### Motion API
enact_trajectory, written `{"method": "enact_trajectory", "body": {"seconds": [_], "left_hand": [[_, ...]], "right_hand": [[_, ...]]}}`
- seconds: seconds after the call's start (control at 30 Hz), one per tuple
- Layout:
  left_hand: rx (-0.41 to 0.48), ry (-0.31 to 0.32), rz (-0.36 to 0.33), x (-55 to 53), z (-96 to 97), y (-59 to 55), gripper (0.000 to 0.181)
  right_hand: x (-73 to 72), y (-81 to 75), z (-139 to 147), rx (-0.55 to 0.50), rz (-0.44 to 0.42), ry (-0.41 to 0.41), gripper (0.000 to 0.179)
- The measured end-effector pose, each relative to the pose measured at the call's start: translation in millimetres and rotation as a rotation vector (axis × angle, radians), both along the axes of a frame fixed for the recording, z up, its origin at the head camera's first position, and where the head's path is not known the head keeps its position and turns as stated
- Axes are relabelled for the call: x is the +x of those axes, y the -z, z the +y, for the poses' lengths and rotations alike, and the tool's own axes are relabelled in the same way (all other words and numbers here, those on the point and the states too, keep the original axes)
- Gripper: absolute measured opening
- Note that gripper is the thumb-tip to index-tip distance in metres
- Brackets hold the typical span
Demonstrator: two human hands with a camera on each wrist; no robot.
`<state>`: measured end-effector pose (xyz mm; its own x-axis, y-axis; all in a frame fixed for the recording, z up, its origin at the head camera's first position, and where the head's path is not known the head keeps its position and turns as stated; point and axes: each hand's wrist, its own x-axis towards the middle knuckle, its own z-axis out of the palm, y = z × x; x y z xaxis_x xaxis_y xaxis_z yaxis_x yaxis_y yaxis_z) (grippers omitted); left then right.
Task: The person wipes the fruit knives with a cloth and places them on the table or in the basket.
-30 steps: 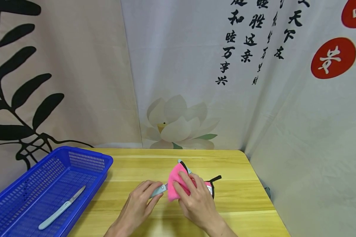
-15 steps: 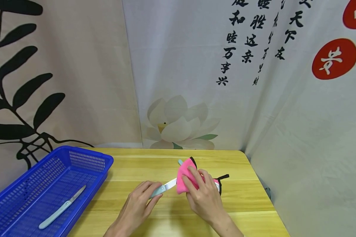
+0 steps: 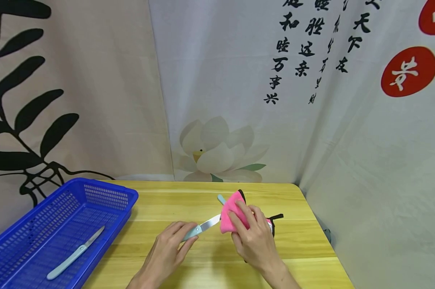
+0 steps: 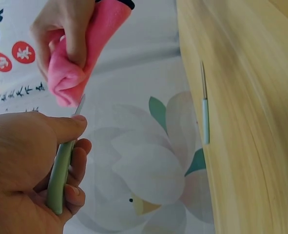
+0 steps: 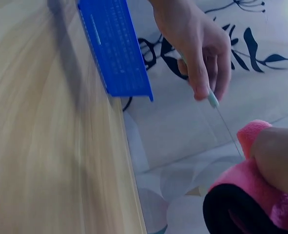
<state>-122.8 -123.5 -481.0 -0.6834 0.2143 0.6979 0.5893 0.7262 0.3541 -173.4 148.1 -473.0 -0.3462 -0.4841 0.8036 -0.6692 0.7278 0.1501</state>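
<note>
My left hand [image 3: 172,245] grips the pale blue handle of a knife [image 3: 192,233], its blade pointing right. The thumb presses along the handle in the left wrist view. My right hand [image 3: 255,237] pinches a folded pink cloth [image 3: 231,212] with black edging. The cloth meets the blade near its tip; whether it covers the very tip I cannot tell. Behind the cloth, a second knife [image 4: 205,117] lies on the table, mostly hidden in the head view. A third, similar knife [image 3: 76,253] lies in the blue basket [image 3: 109,237] at the left.
The wooden table [image 3: 293,265] carries the basket along its left side. A printed curtain [image 3: 217,80] hangs just behind the table's back edge, with another fabric panel [image 3: 383,180] at the right.
My right hand and the pink cloth have slid right along the blade toward its tip, baring most of the blade. The left hand and knife handle have hardly moved.
</note>
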Motion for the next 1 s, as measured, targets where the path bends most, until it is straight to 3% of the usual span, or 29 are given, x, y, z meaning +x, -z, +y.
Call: {"method": "enact_trajectory", "body": {"seconds": [0.43, 1.0], "left_hand": [[-0.038, 0.023, 0.036, -0.7, 1.6, -0.5, 0.041], [-0.023, 0.029, -0.007, 1.9, 0.4, 0.2, 0.035]], "right_hand": [[21.6, 3.1, -36, 0.069, 0.099, -0.14, 0.038], [17.9, 1.6, -30, 0.107, 0.045, -0.077, 0.042]]}}
